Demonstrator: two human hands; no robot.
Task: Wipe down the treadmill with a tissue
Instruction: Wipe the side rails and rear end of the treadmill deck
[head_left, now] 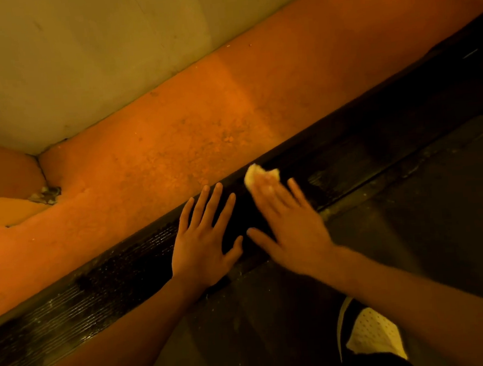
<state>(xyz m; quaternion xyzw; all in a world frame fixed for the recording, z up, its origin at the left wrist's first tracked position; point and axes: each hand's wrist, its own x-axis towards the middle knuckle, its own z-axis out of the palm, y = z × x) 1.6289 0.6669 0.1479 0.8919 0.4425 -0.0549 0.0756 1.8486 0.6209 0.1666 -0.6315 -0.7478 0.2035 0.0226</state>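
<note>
The treadmill's dark ribbed side rail [103, 285] runs diagonally from lower left to upper right, with the dusty black belt [413, 226] beside it. My left hand [204, 244] rests flat on the rail, fingers spread and straight. Just to its right, my right hand [290, 225] presses a crumpled pale tissue [258, 175] onto the rail with straight fingers; the tissue sticks out beyond the fingertips. The right hand is slightly blurred.
An orange floor [200, 122] lies beyond the rail and meets a pale wall [77, 51] at a corner with some debris [45, 195]. A white perforated shoe [373, 332] stands on the belt near the bottom.
</note>
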